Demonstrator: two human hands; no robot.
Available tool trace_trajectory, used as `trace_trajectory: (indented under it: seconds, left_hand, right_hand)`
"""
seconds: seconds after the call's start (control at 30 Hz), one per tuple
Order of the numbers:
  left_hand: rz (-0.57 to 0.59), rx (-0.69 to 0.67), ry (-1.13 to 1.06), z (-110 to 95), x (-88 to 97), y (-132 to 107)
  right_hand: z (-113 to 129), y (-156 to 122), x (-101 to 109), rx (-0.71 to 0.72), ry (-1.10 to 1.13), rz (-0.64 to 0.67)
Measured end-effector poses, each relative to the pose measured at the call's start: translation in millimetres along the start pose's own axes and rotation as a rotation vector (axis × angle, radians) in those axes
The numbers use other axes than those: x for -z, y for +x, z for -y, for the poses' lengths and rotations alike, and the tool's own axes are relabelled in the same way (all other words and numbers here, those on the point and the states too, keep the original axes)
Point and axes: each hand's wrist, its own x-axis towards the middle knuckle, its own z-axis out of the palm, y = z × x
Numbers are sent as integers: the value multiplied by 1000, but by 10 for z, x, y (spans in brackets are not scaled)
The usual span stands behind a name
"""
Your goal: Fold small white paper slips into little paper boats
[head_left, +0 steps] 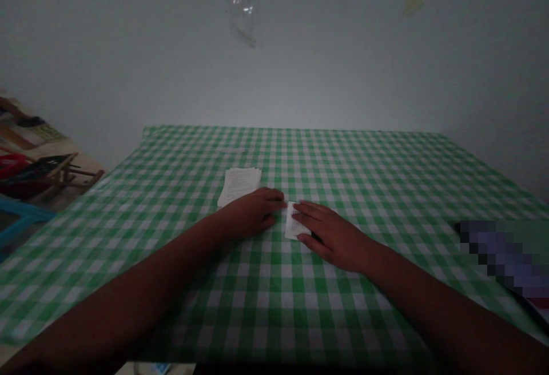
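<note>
Right hand (332,235): spread flat, fingers pinning paper slip (292,222) to gingham cloth (364,163) | Left hand (251,213): fingers pressed together, holding nothing, between paper stack (238,185) and slip

A paper stack (239,186) blocks the forward path of the left hand (251,213).

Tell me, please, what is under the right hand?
The right hand rests on a small printed paper slip on the green gingham tablecloth; the slip's covered part cannot be seen.
</note>
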Motion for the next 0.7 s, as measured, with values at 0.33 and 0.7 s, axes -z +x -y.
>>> trace_trajectory:
  seconds: [0.33, 0.7]
  left_hand:
    - [1, -30, 9, 57, -41, -16]
    - [-66, -16, -102, 24, -43, 38]
  right_hand:
    - [0, -17, 9, 10, 31, -4]
    - [0, -2, 17, 17, 20, -2]
